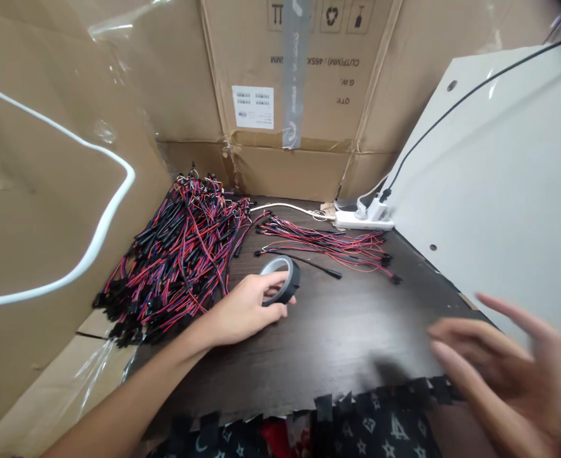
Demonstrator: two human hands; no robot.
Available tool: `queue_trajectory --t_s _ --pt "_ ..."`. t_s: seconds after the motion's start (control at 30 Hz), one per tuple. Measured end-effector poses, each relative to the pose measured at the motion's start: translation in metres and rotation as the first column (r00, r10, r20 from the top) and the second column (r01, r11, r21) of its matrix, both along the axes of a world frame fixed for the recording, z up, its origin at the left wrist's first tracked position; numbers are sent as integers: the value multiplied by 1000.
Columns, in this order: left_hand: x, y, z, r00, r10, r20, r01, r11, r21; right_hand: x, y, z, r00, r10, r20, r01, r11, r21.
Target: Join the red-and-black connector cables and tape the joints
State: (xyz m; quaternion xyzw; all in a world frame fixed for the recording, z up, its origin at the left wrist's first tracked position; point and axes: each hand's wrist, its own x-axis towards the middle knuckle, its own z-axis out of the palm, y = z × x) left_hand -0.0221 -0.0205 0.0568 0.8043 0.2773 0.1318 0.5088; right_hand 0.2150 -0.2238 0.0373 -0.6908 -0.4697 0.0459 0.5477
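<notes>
My left hand (254, 304) grips a roll of black tape (292, 280) over the middle of the dark table (328, 343), fingers through and around its ring. My right hand (514, 369) is raised at the right, somewhat blurred, with fingers apart and nothing in it. Left of the tape lies a large pile of red, blue and black wires (189, 248). Behind the tape, a smaller bundle of red and black wires (328, 240) stretches to the right. A single black cable (309, 261) with a thicker end lies just in front of that bundle.
A white power strip (364, 221) with plugs sits at the back right. Cardboard walls (304, 172) stand behind and at the left, a white panel (495, 172) at the right. A white cable (113, 203) hangs at the left. Black tape pieces (323, 407) line the front edge.
</notes>
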Motion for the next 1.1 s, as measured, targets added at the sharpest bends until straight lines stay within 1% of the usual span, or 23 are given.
queue_trajectory --t_s 0.03,0.1,0.17,0.2,0.27,0.33,0.4,0.47,0.5,0.6,0.63,0.7,0.77,0.83,0.93,1.0,1.1 --pt "3 -5 -1 997 -28 66 35 994 -103 -16 14 8 994 112 19 -112 994 6" --pt "8 -13 -4 987 -46 153 80 970 -228 -45 40 18 959 266 95 -262 964 -48" --pt "12 -20 -7 976 -50 213 109 956 -274 -64 62 20 909 367 199 -357 930 -85" --pt "13 -22 -9 970 -39 238 108 953 -284 -70 71 18 885 388 257 -377 922 -92" --pt "14 -24 -11 963 1 270 84 950 -302 -77 82 11 864 360 352 -353 932 -85" --pt "15 -25 -13 959 49 281 44 948 -315 -79 87 4 868 276 412 -280 959 -54" --pt "15 -26 -15 956 79 283 12 952 -307 -80 90 0 879 192 435 -202 979 -25" --pt "15 -27 -17 955 89 283 -5 959 -285 -80 92 0 896 148 419 -157 987 -13" --pt "15 -28 -18 955 89 282 -8 961 -275 -80 93 0 908 149 392 -154 988 -19" --pt "15 -28 -19 962 82 262 -22 975 -223 -77 98 4 950 203 237 -194 979 -62" --pt "14 -27 -18 967 76 243 -33 983 -178 -76 100 6 959 223 176 -212 974 -77" --pt "13 -26 -14 985 52 167 -47 998 -39 -73 103 8 964 257 62 -250 963 -100" --pt "11 -25 -10 998 31 59 -38 992 119 -71 105 9 958 286 -36 -288 952 -102" --pt "10 -25 -5 999 22 -31 -14 975 221 -70 105 9 944 313 -100 -321 943 -82" --pt "9 -26 -2 997 18 -77 2 966 257 -73 104 9 931 341 -130 -349 936 -43" --pt "9 -27 0 996 32 -80 -10 965 262 -76 101 8 922 362 -141 -368 929 -24" --pt "9 -28 3 996 52 -73 -26 946 323 -83 95 9 905 390 -169 -395 919 0"
